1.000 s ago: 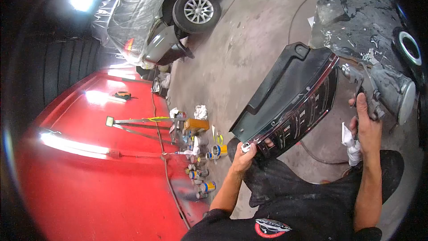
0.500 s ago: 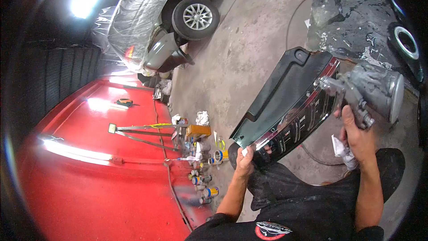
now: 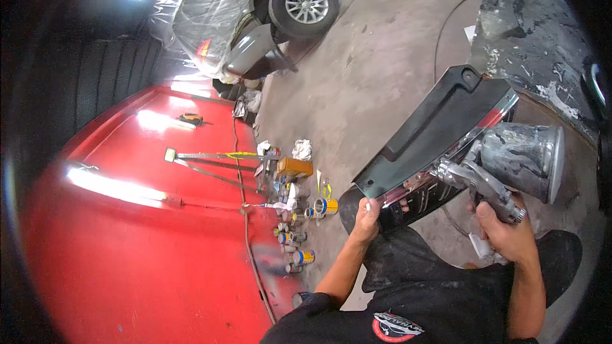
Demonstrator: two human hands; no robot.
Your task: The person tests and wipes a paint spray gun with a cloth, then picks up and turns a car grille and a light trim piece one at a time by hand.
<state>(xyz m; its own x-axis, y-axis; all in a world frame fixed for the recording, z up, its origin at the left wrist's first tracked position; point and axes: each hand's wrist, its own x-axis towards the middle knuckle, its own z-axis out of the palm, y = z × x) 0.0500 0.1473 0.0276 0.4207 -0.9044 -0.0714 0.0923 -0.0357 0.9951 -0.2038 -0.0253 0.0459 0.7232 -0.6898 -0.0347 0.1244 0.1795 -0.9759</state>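
Observation:
My left hand [image 3: 368,219] grips the lower left end of a long dark glossy panel [image 3: 421,134], its thumb on the top edge. Slots run along the panel's lower side. In my right hand [image 3: 507,232] is a metal spray gun [image 3: 481,185] with a large paint-smeared cup [image 3: 519,156]. The gun's nozzle points left, close over the panel's slotted side. A white cloth or paper [image 3: 480,246] hangs beside my right hand; how it is held is hidden.
Paint cans [image 3: 326,206] and a yellow box [image 3: 295,167] stand on the floor by a red wall [image 3: 146,248]. A covered car with a wheel [image 3: 306,4] is at the top. A paint-stained board [image 3: 529,38] lies at upper right, and a hose crosses the floor.
My right hand has brought the spray gun left and down, from beyond the panel's right end to over its slotted side. My left hand keeps its grip. The view has shifted slightly.

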